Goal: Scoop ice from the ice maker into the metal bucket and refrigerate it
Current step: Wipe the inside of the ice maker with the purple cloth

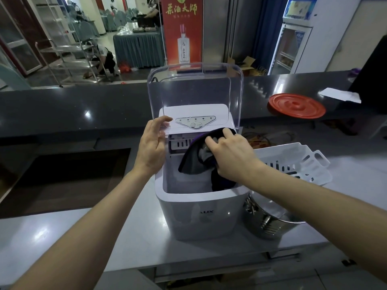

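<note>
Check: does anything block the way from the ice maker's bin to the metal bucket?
The lid is raised, but a dark cloth gripped by the right hand sits in the ice maker bin, and that forearm crosses above the metal bucket beside it.

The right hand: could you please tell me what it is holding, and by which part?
The right hand holds a dark cloth by its bunched upper part, inside the open ice maker.
</note>
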The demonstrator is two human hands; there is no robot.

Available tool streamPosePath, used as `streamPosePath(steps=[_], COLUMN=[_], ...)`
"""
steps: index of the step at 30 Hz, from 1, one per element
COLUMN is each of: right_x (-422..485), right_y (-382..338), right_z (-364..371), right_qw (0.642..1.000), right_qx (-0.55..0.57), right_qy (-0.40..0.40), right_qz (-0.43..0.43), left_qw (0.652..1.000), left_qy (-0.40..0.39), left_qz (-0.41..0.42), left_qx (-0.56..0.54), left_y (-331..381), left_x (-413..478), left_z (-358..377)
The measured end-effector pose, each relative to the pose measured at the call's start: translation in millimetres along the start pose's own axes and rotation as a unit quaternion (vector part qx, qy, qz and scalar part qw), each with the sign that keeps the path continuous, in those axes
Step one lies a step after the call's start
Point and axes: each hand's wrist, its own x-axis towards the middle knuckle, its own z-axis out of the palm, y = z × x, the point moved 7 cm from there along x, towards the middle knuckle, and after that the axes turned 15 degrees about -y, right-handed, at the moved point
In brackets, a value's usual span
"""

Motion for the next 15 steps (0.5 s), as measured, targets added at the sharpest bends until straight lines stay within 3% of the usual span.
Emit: streamPosePath(steps=[4, 13, 15], right_x=[-1.8, -3.4, -2.7], right_y=[-9.4, -18.0, -17.4], right_z=[-1.6, 18.5, 7.5], right_qw=[1.0, 0.992, 0.988], right_qx=[-0.007, 0.098, 0.121], right_qy=[-0.007, 0.004, 0.054], right_qz=[0.024, -0.083, -0.084], left_qw=[1.0, 1.0, 1.0], left_qy=[-0.004, -0.004, 0.013], left_qz=[0.001, 0.002, 0.006], left_qx=[-0.006, -0.003, 0.005], left_y=[0.9, -1.5, -1.5], left_x=[0.4, 0.0, -2.0], left_z=[-0.3, -0.1, -1.8])
